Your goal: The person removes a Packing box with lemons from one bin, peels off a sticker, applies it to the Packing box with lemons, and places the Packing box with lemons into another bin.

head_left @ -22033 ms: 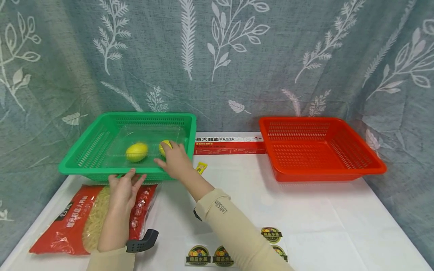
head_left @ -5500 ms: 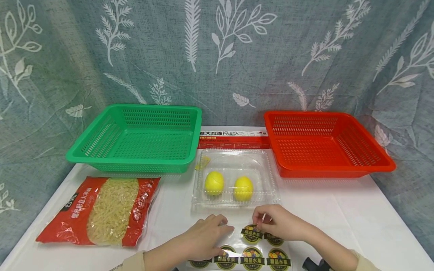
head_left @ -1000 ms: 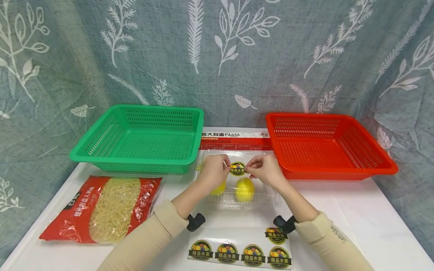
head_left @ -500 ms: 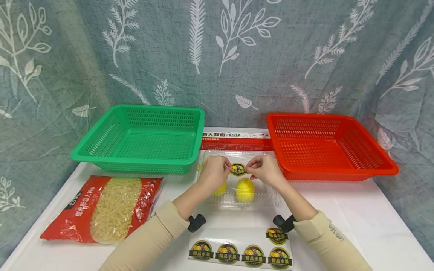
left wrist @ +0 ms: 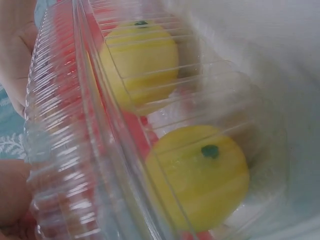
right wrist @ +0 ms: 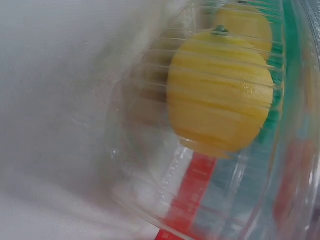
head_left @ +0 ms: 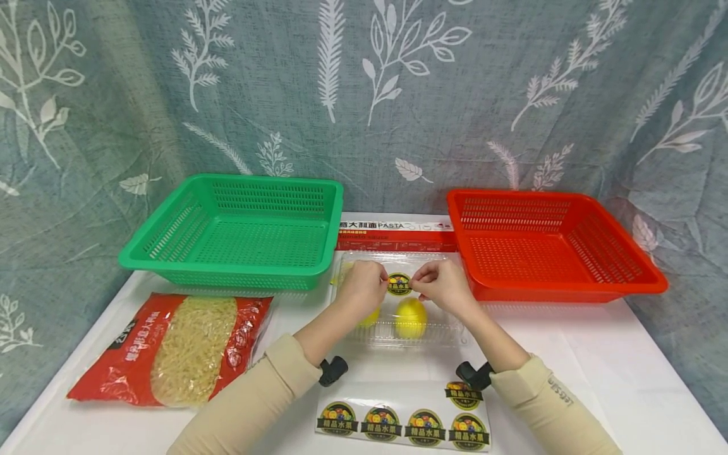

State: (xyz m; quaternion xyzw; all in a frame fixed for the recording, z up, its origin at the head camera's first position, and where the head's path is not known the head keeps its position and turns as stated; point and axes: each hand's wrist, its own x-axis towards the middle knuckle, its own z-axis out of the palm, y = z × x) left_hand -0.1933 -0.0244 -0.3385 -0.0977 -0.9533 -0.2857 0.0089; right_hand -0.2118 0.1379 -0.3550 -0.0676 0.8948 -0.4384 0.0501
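Observation:
A round black and gold fruit sticker lies over the lid of a clear plastic clamshell box. My left hand pinches the sticker at its left edge, and my right hand pinches it at the right edge. Inside the box are two yellow lemons; the right lemon shows fully, while the left lemon is partly behind my left hand. Both wrist views look through the ribbed plastic at the lemons. In front of the box lies a sheet of stickers with several left on it.
A green basket stands at the back left and a red basket at the back right. Between them lies a red and white pasta box. A red bag of pasta rests at the left. A patterned curtain hangs behind.
The box with the lemons has come from the green basket to the table's middle. One sticker has moved from the sheet to the box's lid. Over the last second both hands stay nearly still.

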